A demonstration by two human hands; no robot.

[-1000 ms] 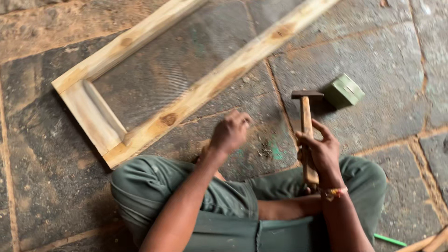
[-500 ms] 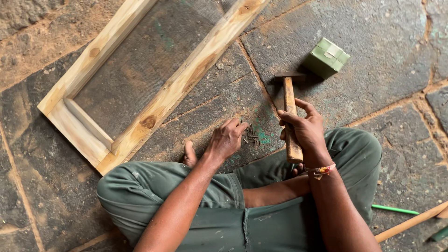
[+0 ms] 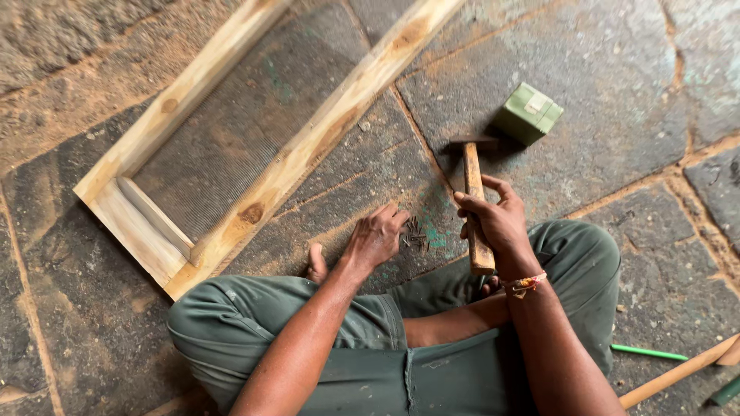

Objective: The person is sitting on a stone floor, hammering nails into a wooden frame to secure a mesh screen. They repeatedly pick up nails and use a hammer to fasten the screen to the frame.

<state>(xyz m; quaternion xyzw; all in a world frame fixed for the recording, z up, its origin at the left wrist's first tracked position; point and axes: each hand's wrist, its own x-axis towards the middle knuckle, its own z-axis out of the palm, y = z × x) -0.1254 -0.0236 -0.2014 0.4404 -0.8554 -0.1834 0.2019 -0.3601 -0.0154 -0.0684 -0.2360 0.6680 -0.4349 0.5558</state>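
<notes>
The right hand (image 3: 497, 223) is wrapped tightly around the wooden handle of a hammer (image 3: 473, 202), whose dark metal head points away from the person and rests low over the stone floor (image 3: 617, 92), just short of a small green box (image 3: 528, 113). The left hand (image 3: 375, 239) reaches down with its fingers curled loosely, the tips touching a small heap of nails (image 3: 416, 231) that lies on the floor between the 2 hands. A wooden frame (image 3: 254, 139) lies flat on the floor just left of the left hand, its near corner close to the person's bent knee (image 3: 208, 316).
</notes>
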